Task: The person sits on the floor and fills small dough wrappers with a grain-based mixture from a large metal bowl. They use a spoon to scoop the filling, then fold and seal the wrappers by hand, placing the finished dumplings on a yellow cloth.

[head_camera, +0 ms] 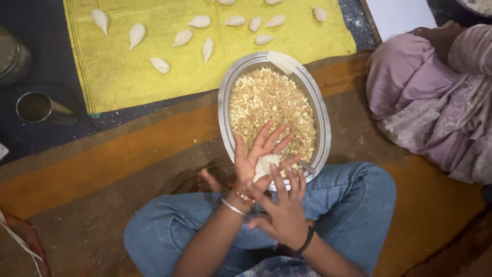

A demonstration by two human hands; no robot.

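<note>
A small white dough piece (266, 165) lies in the upturned palm of my left hand (254, 151), whose fingers spread out over the near end of an oval steel tray (223, 114). My right hand (285, 211) sits just below, with its fingertips pressed onto the dough's near edge. The tray is heaped with a crumbly beige filling (271, 100). A spoon handle (308, 167) pokes out beside my hands. A flat white dough disc (282, 61) rests on the tray's far rim. I sit cross-legged in blue jeans (353, 200).
A yellow cloth (118, 77) beyond the tray carries several shaped white dumplings (183, 37). A steel cup (34, 106) and a steel vessel (10, 59) stand at the left. Another person in mauve clothing (430, 97) sits at the right, on the brown and orange mat (128, 154).
</note>
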